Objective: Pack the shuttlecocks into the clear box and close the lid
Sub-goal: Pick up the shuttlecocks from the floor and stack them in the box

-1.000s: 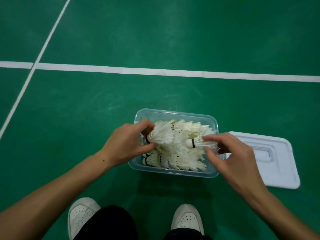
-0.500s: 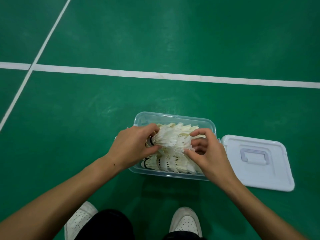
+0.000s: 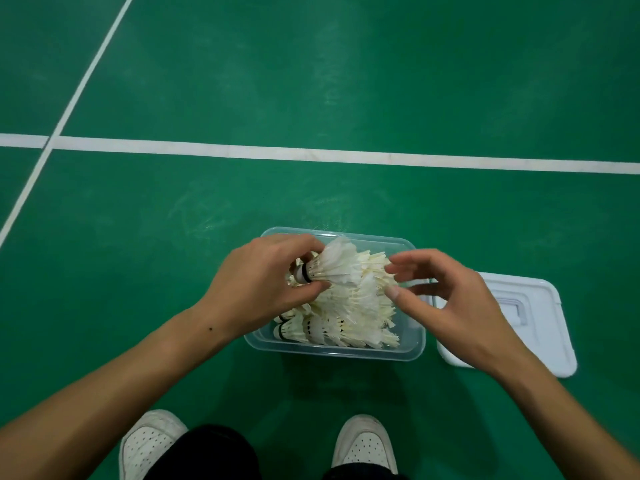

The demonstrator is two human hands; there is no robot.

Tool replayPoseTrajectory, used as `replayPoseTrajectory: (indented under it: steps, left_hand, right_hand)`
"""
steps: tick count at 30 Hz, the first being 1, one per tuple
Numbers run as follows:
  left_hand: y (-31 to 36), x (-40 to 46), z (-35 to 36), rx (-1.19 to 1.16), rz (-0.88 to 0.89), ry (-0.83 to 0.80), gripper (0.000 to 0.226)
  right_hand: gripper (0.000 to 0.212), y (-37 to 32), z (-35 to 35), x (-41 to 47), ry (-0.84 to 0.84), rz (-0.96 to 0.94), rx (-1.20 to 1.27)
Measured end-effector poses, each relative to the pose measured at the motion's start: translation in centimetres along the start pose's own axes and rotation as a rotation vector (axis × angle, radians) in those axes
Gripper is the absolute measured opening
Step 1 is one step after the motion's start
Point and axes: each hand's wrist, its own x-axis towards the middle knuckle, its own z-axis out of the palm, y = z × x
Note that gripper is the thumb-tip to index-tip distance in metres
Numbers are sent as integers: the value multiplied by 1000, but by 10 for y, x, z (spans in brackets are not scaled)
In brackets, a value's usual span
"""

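Observation:
A clear plastic box (image 3: 414,355) sits on the green court floor in front of my feet, heaped with several white feather shuttlecocks (image 3: 349,317) lying on their sides. My left hand (image 3: 256,285) grips the cork end of the top shuttlecock (image 3: 334,263), which lies across the heap with its feathers pointing right. My right hand (image 3: 446,299) hovers at the right end of the heap, fingers spread and curled, fingertips at the feather tips, holding nothing. The white lid (image 3: 540,306) lies flat on the floor to the right of the box, partly hidden behind my right hand.
White court lines (image 3: 311,155) cross the green floor beyond the box, with a diagonal line at the far left. My two white shoes (image 3: 363,445) stand just below the box at the bottom edge.
My right hand has let go of the feathers and pulled slightly right with fingers spread. My left hand keeps its hold on the top shuttlecock, now raised a little on the heap.

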Motion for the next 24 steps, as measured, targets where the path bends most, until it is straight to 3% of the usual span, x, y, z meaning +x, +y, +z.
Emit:
replayPoseTrajectory:
  steps: [4, 9, 15, 19, 24]
  left_hand:
    - [20, 18, 5, 16, 62, 19, 33]
    - [33, 30, 14, 30, 111, 36, 37]
    - [-1, 23, 2, 107, 37, -123, 69]
    - [-21, 7, 5, 209, 11, -248, 68]
    - [-21, 6, 17, 285, -11, -283, 59]
  right_hand:
    - [44, -15, 12, 7, -8, -87, 36]
    - [21, 2, 13, 12, 159, -145, -93]
    - [19, 29, -17, -12, 415, 41, -93]
    - [18, 40, -10, -26, 412, 90, -181]
    - [14, 49, 12, -27, 303, 149, -181]
